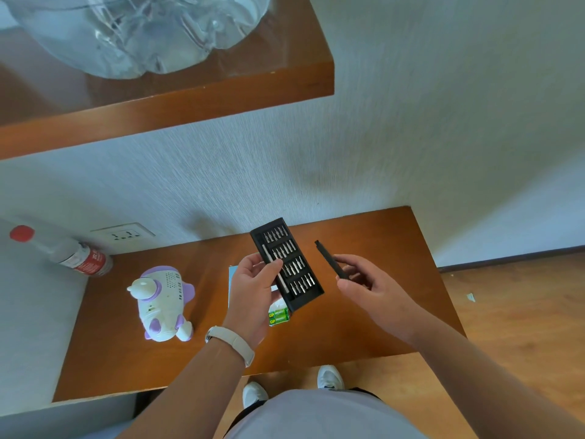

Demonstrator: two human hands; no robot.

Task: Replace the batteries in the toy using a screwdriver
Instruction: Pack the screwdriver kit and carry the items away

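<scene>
Head view: the white and purple toy rests on the brown wooden table, left of both hands. The left hand grips an open black bit case with 4 rows of silver bits and a slim screwdriver. The right hand pinches the black cover. A green battery pack lies under the case. A pale textured wall stands behind, with wooden floor to the right
</scene>
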